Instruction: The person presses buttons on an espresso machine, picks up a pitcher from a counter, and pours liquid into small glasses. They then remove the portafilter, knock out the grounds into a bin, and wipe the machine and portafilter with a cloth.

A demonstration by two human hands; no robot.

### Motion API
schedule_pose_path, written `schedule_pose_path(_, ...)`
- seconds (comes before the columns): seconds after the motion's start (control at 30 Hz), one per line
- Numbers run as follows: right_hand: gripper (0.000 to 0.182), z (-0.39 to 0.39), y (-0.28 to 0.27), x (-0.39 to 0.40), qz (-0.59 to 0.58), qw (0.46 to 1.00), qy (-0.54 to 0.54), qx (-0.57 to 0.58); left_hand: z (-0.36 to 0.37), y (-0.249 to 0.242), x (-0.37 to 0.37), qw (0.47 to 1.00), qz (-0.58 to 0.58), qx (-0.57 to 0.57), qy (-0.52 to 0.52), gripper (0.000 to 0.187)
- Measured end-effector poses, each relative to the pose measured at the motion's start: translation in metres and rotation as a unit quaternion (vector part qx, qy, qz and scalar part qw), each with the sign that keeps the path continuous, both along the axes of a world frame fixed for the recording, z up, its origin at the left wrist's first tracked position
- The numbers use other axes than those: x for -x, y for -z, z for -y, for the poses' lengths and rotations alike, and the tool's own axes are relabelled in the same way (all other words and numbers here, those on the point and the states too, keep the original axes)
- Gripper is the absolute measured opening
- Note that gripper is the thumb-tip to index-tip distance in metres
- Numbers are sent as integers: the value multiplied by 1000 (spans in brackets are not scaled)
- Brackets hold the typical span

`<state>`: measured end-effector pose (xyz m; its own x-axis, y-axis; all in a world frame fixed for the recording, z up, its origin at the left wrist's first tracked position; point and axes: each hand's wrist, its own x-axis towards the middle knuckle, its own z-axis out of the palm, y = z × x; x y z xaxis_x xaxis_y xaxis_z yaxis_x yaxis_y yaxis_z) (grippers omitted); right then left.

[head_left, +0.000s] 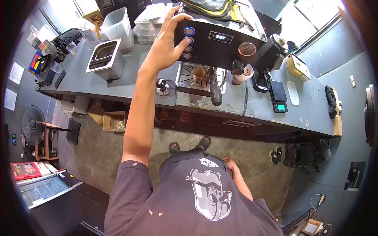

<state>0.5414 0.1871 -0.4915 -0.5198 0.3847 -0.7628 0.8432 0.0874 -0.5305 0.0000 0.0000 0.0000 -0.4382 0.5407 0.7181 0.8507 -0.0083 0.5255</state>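
My left hand [168, 43] reaches up to the black espresso machine [224, 39], its thumb resting on a blue-lit round button [188, 39] on the front panel, fingers spread over the machine's top edge. Nothing is held in it. A small glass cup [200, 73] stands on the drip tray [185, 78] under the portafilter, whose black handle [214, 88] points toward me. My right hand [229, 164] hangs down by my hip, fingers loosely apart, holding nothing.
A tamper [162, 86] stands on the grey counter [118, 84] left of the machine, beside a steel knock box [105, 59]. A white cup [245, 74], a scale [279, 96] and a wooden box [298, 67] are to the right. Cloths lie on top of the machine.
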Motion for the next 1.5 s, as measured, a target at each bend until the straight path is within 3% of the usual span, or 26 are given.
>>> schedule_pose_path(0.47,18,1,16,-6,18,1000,21,12,0,1,1,1000,3,-4,7,55)
schedule_pose_path(0.57,17,10,-19,6,24,999,26,4,0,0,-1,1000,9,-6,10,55)
schedule_pose_path(0.87,15,17,-38,17,24,997,70,32,0,-2,-3,1000,16,0,3,56)
schedule_pose_path(0.97,14,12,-6,4,-1,994,97,52,-1,0,-1,1000,19,-12,18,56)
schedule_pose_path(1.17,17,13,-30,14,25,996,67,53,-1,0,-2,1000,23,-12,15,55)
schedule_pose_path(1.27,18,8,1,2,11,999,32,17,-1,0,-2,1000,-2,-9,1,55)
schedule_pose_path(1.5,17,12,-19,11,44,999,16,-6,-1,1,-1,1000,6,-9,3,54)
